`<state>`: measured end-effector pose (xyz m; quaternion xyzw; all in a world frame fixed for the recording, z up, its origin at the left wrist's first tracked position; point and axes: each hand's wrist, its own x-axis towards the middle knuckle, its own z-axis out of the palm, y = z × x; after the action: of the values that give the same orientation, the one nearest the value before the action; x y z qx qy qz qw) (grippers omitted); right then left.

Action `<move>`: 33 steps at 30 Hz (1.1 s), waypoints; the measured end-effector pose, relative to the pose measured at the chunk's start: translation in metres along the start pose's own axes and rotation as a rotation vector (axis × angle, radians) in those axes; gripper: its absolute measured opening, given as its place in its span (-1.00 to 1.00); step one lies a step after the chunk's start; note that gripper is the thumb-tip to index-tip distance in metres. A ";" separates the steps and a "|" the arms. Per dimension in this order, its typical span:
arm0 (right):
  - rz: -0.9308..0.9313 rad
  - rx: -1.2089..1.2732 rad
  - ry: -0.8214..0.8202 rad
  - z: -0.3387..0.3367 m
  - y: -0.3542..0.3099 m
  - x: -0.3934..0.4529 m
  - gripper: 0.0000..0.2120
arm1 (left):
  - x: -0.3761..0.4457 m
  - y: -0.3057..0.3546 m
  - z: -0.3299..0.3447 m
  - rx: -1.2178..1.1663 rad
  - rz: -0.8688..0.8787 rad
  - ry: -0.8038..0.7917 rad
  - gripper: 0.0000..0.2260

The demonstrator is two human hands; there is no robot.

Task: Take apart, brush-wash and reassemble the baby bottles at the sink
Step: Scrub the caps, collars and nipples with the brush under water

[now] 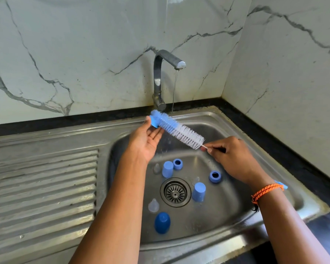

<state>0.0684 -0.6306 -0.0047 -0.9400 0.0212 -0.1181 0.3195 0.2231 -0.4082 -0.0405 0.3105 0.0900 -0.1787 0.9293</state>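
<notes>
Above the sink basin (236,202) my right hand (234,161) pinches the thin handle of a blue-and-white bottle brush (179,130). The brush passes through a blue collar ring (154,121) that my left hand (147,140) holds at its fingertips, palm up. On the basin floor lie two light blue caps (167,169) (198,191), a dark blue cap (162,222), two more blue collar rings (177,164) (215,176) and clear teats (153,205) (157,168).
A thin stream of water runs from the steel tap (160,77) into the basin, just behind the brush. The drain strainer (175,192) sits mid-basin. A ribbed draining board (42,187) lies to the left. Marble walls close the back and right.
</notes>
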 end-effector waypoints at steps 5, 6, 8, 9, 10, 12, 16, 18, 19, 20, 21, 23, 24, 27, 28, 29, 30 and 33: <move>-0.003 0.043 0.119 0.005 -0.003 0.003 -0.76 | -0.015 -0.010 0.015 0.321 -0.171 -0.294 -0.54; 0.003 0.045 0.111 0.004 -0.001 0.003 -0.76 | -0.015 -0.011 0.016 0.285 -0.149 -0.269 -0.55; 0.018 0.054 0.061 0.001 0.003 0.002 -0.76 | -0.011 -0.009 0.013 0.146 -0.080 -0.171 -0.57; 0.018 0.054 0.033 0.000 0.004 0.002 -0.76 | -0.008 -0.006 0.011 0.075 -0.047 -0.117 -0.60; 0.010 0.055 0.014 0.000 0.004 0.002 -0.76 | -0.006 -0.004 0.009 0.033 -0.022 -0.075 -0.63; -0.003 0.069 0.021 0.004 0.001 0.002 -0.76 | -0.007 -0.006 0.009 0.053 -0.024 -0.063 -0.66; 0.017 0.063 0.126 0.009 0.002 0.004 -0.77 | -0.019 -0.014 0.020 0.218 -0.124 -0.227 -0.64; 0.039 0.091 0.132 0.005 0.005 0.005 -0.77 | -0.019 -0.011 0.022 0.216 -0.103 -0.207 -0.63; 0.040 0.101 0.107 0.004 0.006 0.005 -0.78 | -0.017 -0.010 0.022 0.182 -0.066 -0.158 -0.63; 0.036 0.107 0.073 0.003 0.006 0.004 -0.78 | -0.013 -0.007 0.020 0.131 -0.022 -0.095 -0.63; 0.030 0.110 0.041 0.004 0.004 0.004 -0.79 | -0.009 -0.005 0.018 0.077 0.020 -0.036 -0.63; 0.022 0.103 0.011 0.007 0.001 0.004 -0.79 | -0.005 -0.003 0.014 0.041 0.068 0.019 -0.64; 0.019 0.098 0.019 0.009 0.000 0.004 -0.78 | -0.007 -0.004 0.014 0.069 0.053 0.005 -0.65; 0.013 0.087 0.080 0.010 -0.002 0.005 -0.79 | -0.018 -0.011 0.019 0.277 -0.087 -0.159 -0.68; 0.021 0.093 0.095 0.010 -0.001 0.005 -0.78 | -0.020 -0.012 0.020 0.332 -0.117 -0.207 -0.69; 0.029 0.104 0.103 0.009 -0.001 0.005 -0.78 | -0.020 -0.012 0.021 0.355 -0.127 -0.228 -0.69; 0.034 0.116 0.101 0.008 0.000 0.005 -0.78 | -0.020 -0.011 0.022 0.343 -0.115 -0.222 -0.69; 0.041 0.133 0.040 0.002 0.005 0.005 -0.77 | -0.013 -0.004 0.018 0.165 -0.005 -0.103 -0.68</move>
<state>0.0737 -0.6336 -0.0082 -0.9134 0.0392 -0.1314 0.3833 0.2108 -0.4184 -0.0247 0.3762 0.0278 -0.2033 0.9035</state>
